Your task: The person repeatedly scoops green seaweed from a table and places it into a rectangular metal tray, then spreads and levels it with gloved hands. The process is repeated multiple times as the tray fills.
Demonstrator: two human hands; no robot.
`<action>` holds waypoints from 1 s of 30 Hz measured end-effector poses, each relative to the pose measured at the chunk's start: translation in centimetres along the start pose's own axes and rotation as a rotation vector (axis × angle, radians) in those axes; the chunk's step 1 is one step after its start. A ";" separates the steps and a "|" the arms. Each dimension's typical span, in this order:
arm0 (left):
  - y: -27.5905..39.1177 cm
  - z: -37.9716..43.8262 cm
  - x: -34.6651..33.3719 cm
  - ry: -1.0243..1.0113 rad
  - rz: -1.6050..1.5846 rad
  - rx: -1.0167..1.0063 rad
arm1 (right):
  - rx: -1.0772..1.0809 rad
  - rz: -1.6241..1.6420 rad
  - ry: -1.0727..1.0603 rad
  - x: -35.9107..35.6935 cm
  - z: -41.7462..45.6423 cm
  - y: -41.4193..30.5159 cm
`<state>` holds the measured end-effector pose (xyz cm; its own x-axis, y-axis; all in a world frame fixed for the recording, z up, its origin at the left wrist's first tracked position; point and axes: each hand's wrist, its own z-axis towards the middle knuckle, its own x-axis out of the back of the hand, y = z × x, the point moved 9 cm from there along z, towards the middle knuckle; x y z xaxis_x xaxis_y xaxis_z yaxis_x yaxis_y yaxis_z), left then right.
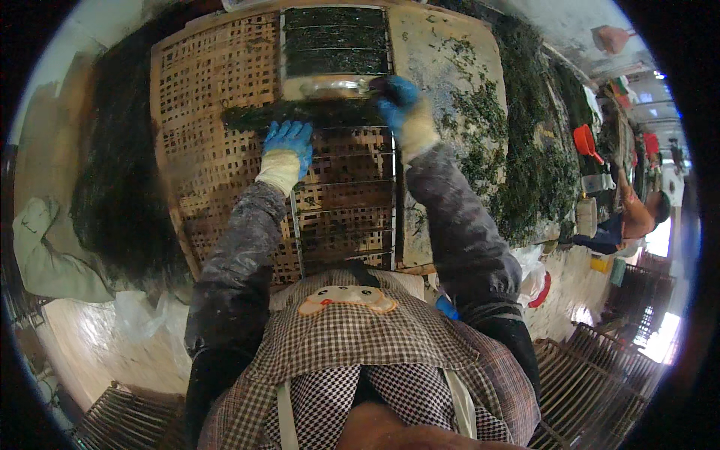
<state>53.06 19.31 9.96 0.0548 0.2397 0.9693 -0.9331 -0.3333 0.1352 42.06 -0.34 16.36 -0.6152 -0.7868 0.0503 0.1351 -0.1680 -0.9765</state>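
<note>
A long metal frame with crossbars (392, 197) lies on a perforated woven board (219, 73). Dark green, seaweed-like strands (337, 42) fill its far sections; its near sections show the board's holes. Across the frame rests a pale, smooth bar or scraper (332, 87). My right hand (398, 101), in a blue-fingered glove, is at the bar's right end, its fingers bent and blurred; its grip is unclear. My left hand (288, 143), gloved alike, lies with fingers spread at the near edge of a dark green band of strands (320, 114).
A pale board (416, 56) with scattered green strands adjoins the frame on the right. Dark green heaps (124, 169) lie at both sides. A red dipper (585, 140) and another person (638, 216) are farther right. Slatted racks (596, 371) stand near the lower right.
</note>
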 end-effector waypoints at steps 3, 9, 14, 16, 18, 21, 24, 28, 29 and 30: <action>-0.6 -1.3 0.7 0.068 -0.116 0.078 | 0.042 -0.149 -0.116 -4.4 1.5 0.5; 2.5 -1.6 -1.8 -0.022 -0.167 -0.042 | 0.058 -0.389 -0.069 -8.7 5.1 -0.1; 0.5 -1.2 -13.5 -0.587 -0.166 0.179 | 0.056 -1.390 -0.793 -21.5 3.3 4.7; 0.0 -0.5 -13.8 -0.454 -0.166 0.161 | 0.078 -1.435 -0.817 -23.5 2.7 6.0; -0.4 -0.7 -14.1 -0.497 -0.098 0.200 | 0.008 -1.333 -0.773 -23.9 3.5 7.3; -0.1 -0.1 -12.4 -0.468 -0.012 0.213 | 0.185 -1.405 -1.070 -22.8 3.9 9.6; 0.3 1.0 -11.4 -0.531 -0.098 0.305 | -0.018 -0.982 -0.755 -15.2 6.3 9.5; 0.7 1.9 -9.4 -0.458 0.039 0.244 | -0.044 -1.119 -0.644 -5.7 4.4 9.6; 0.9 2.1 -8.5 -0.363 0.011 0.223 | -0.143 -1.064 -0.551 -3.1 3.9 9.2; 0.9 2.2 -7.9 -0.294 0.015 0.216 | -0.239 -1.003 -0.460 -0.8 3.4 8.7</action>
<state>52.55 15.13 2.86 0.1710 -0.0287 0.9849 -0.8395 -0.5275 0.1303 46.34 -3.19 8.53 -0.0106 -0.5124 0.8587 -0.4416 -0.7680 -0.4638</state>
